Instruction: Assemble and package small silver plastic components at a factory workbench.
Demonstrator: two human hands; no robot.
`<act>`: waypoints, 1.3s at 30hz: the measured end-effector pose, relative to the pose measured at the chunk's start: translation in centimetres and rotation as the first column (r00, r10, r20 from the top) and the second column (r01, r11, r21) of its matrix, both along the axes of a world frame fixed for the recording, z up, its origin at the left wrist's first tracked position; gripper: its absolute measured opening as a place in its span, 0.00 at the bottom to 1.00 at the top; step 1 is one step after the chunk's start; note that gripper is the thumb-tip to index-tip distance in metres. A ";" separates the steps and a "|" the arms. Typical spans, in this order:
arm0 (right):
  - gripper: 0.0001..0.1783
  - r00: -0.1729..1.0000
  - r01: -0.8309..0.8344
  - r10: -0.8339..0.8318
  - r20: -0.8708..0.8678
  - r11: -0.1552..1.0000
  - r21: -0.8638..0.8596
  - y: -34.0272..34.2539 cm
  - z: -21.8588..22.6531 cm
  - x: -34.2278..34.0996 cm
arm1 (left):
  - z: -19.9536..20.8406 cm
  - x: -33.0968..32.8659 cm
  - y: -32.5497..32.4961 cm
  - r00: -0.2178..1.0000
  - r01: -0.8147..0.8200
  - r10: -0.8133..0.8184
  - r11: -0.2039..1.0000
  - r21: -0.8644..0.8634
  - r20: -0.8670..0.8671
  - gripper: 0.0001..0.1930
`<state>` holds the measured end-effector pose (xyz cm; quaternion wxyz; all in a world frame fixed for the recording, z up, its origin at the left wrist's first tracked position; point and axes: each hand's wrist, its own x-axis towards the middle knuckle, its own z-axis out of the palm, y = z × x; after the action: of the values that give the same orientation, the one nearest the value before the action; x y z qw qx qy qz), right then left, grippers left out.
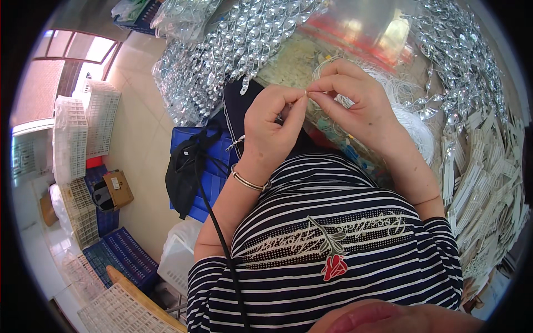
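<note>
My left hand and my right hand meet fingertip to fingertip above the worktable, each in a closed pinch. Whatever lies between the fingertips is too small to make out. Behind my right hand and wrist spreads a loose bundle of white thread. Beyond my left hand, strands of shiny silver beads hang over the table edge. A clear plastic bag with a red band lies just past the hands.
More silver bead strands are heaped at the far right, above a pile of pale flat strips. On the left are a blue crate with a black bag, stacked white baskets and a cardboard box.
</note>
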<state>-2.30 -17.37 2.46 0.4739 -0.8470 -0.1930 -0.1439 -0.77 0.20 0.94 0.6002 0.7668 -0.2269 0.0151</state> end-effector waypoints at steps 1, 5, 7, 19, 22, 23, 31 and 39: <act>0.07 0.999 0.010 -0.008 0.040 0.999 -0.049 0.0 0.0 0.1 | 0.1 0.0 -0.1 0.997 -0.020 0.016 0.999 0.050 0.075 0.03; 0.07 0.998 0.057 -0.057 -0.001 0.991 -0.123 0.3 0.1 -0.1 | -0.3 -0.1 -0.6 0.967 -0.101 0.061 0.983 0.154 0.248 0.04; 0.05 0.997 0.071 -0.071 0.002 0.994 -0.085 0.6 -0.1 0.0 | -0.3 -0.2 -0.7 0.972 -0.104 0.065 0.981 0.166 0.224 0.03; 0.03 0.882 0.010 0.216 -0.418 0.880 0.476 0.0 -0.9 0.5 | 0.1 -0.3 -0.3 0.780 -0.152 -0.145 0.900 -0.409 -0.608 0.04; 0.03 0.826 0.038 0.298 -0.478 0.817 0.575 0.1 -0.6 0.5 | 0.1 -0.5 -0.4 0.801 -0.170 -0.149 0.871 -0.460 -0.579 0.04; 0.03 0.801 0.052 0.323 -0.504 0.802 0.596 0.1 -0.4 0.5 | 0.2 -0.5 -0.4 0.814 -0.184 -0.127 0.869 -0.460 -0.566 0.04; 0.06 0.813 0.014 0.348 -0.466 0.789 0.614 0.1 -1.5 0.7 | 0.2 -0.5 -0.1 0.884 -0.136 -0.042 0.930 -0.342 -0.465 0.04; 0.04 0.770 -0.023 0.387 -0.507 0.811 0.585 0.1 -1.3 0.7 | -0.5 -0.4 0.3 0.920 -0.084 -0.019 0.966 -0.245 -0.392 0.04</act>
<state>-1.64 -17.27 1.12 0.7445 -0.6480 -0.0779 0.1404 -1.18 0.54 0.47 0.7272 0.6738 -0.0857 -0.0988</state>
